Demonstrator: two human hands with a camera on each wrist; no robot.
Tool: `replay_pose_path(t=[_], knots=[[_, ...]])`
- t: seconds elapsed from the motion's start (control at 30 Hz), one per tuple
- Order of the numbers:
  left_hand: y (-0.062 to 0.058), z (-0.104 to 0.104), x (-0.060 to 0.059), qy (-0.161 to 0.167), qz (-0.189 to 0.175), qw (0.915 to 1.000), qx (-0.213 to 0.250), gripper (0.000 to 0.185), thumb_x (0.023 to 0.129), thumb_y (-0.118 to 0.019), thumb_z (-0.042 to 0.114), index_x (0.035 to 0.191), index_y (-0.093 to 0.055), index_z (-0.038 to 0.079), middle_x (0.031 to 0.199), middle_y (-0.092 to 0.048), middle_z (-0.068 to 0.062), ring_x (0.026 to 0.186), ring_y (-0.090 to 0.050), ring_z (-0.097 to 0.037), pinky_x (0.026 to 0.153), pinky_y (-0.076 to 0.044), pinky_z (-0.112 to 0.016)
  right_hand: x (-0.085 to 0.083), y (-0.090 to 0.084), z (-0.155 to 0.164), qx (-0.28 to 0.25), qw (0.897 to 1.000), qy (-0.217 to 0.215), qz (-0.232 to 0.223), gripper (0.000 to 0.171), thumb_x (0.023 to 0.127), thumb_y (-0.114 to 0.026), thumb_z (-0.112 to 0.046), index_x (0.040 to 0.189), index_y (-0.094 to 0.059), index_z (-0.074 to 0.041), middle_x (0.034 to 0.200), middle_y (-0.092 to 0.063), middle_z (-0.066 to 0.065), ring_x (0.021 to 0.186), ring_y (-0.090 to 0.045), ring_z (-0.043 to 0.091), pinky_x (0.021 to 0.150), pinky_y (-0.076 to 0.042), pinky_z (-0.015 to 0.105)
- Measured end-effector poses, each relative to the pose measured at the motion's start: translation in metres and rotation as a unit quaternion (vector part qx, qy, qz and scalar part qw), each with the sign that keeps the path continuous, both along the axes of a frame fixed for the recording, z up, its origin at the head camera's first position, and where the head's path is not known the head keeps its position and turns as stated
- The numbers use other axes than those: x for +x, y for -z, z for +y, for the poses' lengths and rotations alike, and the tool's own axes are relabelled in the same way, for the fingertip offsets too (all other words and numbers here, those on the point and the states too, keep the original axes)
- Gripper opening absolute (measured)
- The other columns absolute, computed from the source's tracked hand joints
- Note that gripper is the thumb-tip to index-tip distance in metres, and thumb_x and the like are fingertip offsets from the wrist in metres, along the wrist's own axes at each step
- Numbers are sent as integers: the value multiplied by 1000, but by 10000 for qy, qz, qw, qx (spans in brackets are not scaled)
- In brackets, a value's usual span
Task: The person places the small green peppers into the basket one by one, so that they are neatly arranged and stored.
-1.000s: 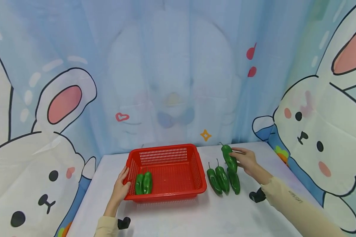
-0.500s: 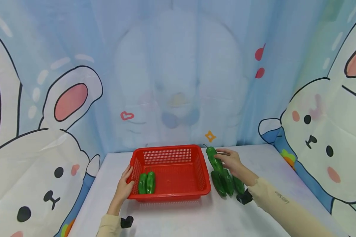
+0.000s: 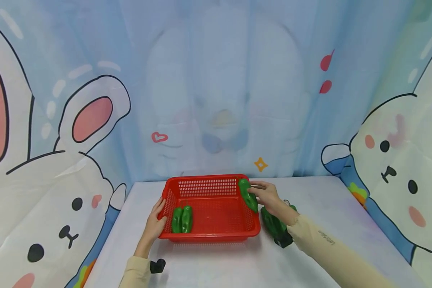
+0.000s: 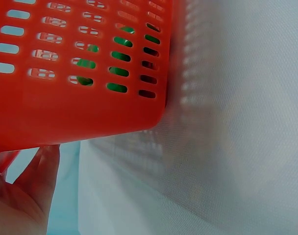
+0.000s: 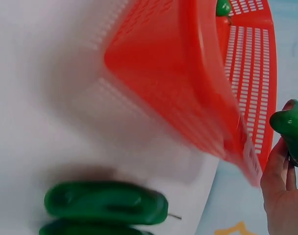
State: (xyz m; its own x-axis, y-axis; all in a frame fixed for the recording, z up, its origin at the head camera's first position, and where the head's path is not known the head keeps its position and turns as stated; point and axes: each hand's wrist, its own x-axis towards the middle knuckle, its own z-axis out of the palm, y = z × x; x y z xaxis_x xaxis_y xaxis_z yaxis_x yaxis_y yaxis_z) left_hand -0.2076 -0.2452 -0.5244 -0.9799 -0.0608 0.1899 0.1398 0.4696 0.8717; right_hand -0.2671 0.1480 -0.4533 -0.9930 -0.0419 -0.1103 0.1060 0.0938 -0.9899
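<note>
Head view: red basket (image 3: 210, 208) sat on white counter (image 3: 237, 264), against rabbit-print curtain (image 3: 75, 132).
Right hand (image 3: 270, 197): pinched a green pepper (image 3: 247, 195), fingers curled round it, held over the basket's right rim.
Held pepper: above the rim, half over the inside, not yet down on the basket floor.
Left hand (image 3: 155, 223): lay against the basket's left wall with fingers fairly straight, gripping nothing.
Peppers in basket (image 3: 182, 219): two, side by side, near the left wall.
Peppers on counter (image 3: 273, 224): lay just right of the basket, partly hidden by the right forearm; exact count could not be told.
Right wrist view: pepper tip (image 5: 291, 128) beside fingers (image 5: 276, 166), basket wall blurred.
Risk: probably a drop onto the rim, pepper bouncing out onto the counter.
Cause: letting go too early, before clearing the wall.
Second risk: possibly a nudged basket, sliding left if the bracing hand slackened.
</note>
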Motion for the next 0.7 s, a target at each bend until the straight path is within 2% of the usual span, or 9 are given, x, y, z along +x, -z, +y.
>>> replay_pose_path(t=[0.27, 0.47, 0.7], knots=[[1, 0, -2, -69, -25, 10000, 50, 65, 88, -49, -8, 151, -35, 1, 162, -22, -13, 147, -18, -40, 110, -29, -59, -3, 6, -32, -339, 9989, 227, -222, 45, 91, -66, -9, 134, -57, 1, 131, -53, 23, 91, -66, 17, 74, -59, 33], [1, 0, -3, -45, 1, 10000, 70, 65, 88, -49, -9, 151, -35, 0, 162, -22, -13, 147, -18, -39, 110, -30, -58, -2, 16, -59, -463, 9978, 340, -335, 44, 91, -65, -8, 134, -58, 0, 127, -56, 24, 98, -65, 23, 80, -58, 39], [1, 0, -3, -85, -12, 9999, 57, 64, 89, -49, -8, 151, -35, 0, 162, -23, -12, 147, -19, -38, 111, -29, -58, 5, 28, -90, -728, 9959, 435, -313, 41, 90, -65, -5, 131, -61, 1, 120, -60, 24, 87, -67, 20, 75, -59, 40]])
